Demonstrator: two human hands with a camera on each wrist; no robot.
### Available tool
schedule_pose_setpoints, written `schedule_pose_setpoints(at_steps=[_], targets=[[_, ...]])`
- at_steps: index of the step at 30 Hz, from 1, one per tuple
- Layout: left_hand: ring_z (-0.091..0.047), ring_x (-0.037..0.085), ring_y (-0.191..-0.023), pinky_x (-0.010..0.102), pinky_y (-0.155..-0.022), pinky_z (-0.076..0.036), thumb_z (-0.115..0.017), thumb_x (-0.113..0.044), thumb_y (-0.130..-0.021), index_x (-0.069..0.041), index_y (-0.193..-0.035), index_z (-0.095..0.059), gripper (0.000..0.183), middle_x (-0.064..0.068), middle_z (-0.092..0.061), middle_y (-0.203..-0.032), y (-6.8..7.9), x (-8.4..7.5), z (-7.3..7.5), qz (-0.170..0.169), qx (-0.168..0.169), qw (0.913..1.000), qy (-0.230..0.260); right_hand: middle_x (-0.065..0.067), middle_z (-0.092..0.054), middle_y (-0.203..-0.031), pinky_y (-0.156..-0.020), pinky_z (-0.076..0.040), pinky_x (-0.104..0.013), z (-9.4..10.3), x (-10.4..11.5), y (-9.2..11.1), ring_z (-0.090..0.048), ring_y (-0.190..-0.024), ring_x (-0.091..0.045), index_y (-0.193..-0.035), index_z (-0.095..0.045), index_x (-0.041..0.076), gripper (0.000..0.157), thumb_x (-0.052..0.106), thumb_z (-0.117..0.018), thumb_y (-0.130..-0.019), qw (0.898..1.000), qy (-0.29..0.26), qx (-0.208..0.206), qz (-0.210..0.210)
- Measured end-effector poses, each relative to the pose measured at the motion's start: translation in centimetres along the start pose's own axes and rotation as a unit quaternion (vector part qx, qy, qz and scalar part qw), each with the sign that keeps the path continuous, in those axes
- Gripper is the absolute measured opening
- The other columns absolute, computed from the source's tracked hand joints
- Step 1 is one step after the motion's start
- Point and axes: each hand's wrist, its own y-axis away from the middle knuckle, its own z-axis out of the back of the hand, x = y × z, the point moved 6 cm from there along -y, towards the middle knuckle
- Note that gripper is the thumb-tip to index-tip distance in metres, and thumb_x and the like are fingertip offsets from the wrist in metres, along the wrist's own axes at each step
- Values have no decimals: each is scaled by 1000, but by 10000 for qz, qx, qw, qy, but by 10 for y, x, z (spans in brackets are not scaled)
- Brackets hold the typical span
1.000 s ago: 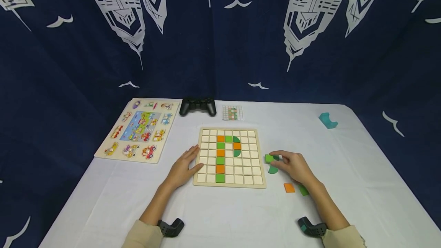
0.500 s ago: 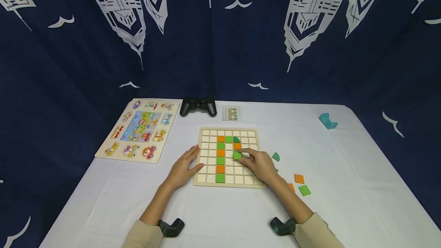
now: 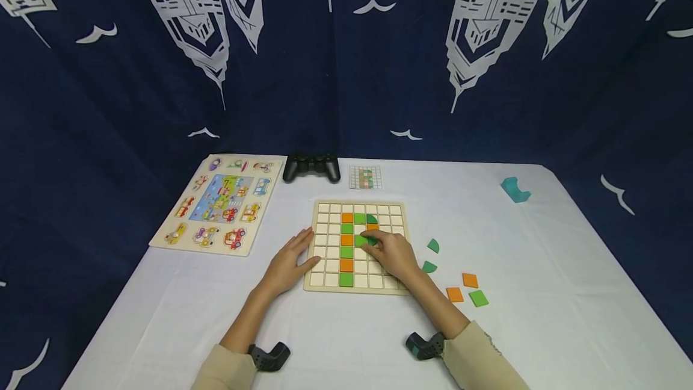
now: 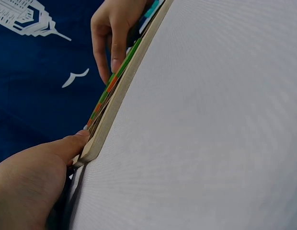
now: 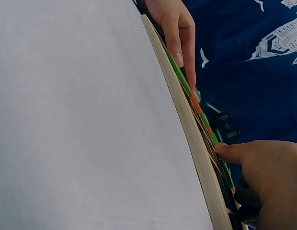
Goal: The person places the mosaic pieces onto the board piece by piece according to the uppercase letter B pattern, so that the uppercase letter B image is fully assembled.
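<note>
A wooden grid board (image 3: pixel 307 289) lies in the middle of the white table, with a column of alternating orange and green squares and a few tiles to its right. My right hand (image 3: pixel 397 254) reaches over the board and pinches a green square tile (image 3: pixel 360 241) between thumb and fingertips, beside an orange square (image 3: pixel 346 240) of the column. Its fingers partly cover a dark green rounded tile (image 3: pixel 372 241). Along the board's left edge rests my left hand (image 3: pixel 286 266), fingers extended; its thumb (image 4: pixel 74 143) lies over the rim in the left wrist view.
Right of the board lie quarter-round green tiles (image 3: pixel 434 245), orange squares (image 3: pixel 470 280) and a green square (image 3: pixel 479 298). Behind it are a small pattern card (image 3: pixel 365 178) and a black game controller (image 3: pixel 311 168). A vehicle puzzle (image 3: pixel 251 242) lies left, a teal piece (image 3: pixel 515 190) far right.
My right hand has carried the green square tile from the loose pieces at right onto the board, then shifted it left beside the column. The left hand has stayed in place.
</note>
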Motion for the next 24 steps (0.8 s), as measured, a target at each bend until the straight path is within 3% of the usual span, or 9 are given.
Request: schedule_pose_setpoints(at_steps=[6, 12, 18, 24], targets=[[-25, 27, -135, 47, -107, -24, -61, -34, -89, -3, -139, -39, 63, 7, -31, -147, 0, 0, 0, 4, -35, 10000, -40, 9, -40, -47, -39, -26, -22, -1, 1, -1, -32, -41, -5, -110, -68, 14, 30, 28, -69, -84, 9999, 55, 83, -114], [-25, 25, -135, 44, -108, -23, -60, -35, -89, -3, -139, -39, 64, 7, -30, -148, -1, 1, -2, -25, -32, 10000, -71, 9, -37, -49, -39, -25, -20, 9, -1, 7, -29, -41, -4, -113, -66, 14, 33, 27, -70, -83, 9994, -337, 6, 38], [-26, 26, -135, 43, -108, -23, -61, -34, -89, -2, -139, -39, 63, 8, -32, -147, -2, -1, -1, -113, -84, 9999, -64, 12, -33, -50, -41, -26, -20, 36, -14, 30, -25, -42, -1, -112, -66, 12, 31, 27, -68, -84, 9970, -646, -97, 418], [-25, 26, -135, 46, -107, -24, -61, -36, -89, -3, -140, -38, 65, 7, -30, -148, 0, 0, 0, 21, -25, 10000, -54, 14, -30, -49, -40, -25, -18, 70, -43, 63, -21, -42, 2, -108, -68, 15, 27, 22, -71, -82, 9971, -549, -333, 413]])
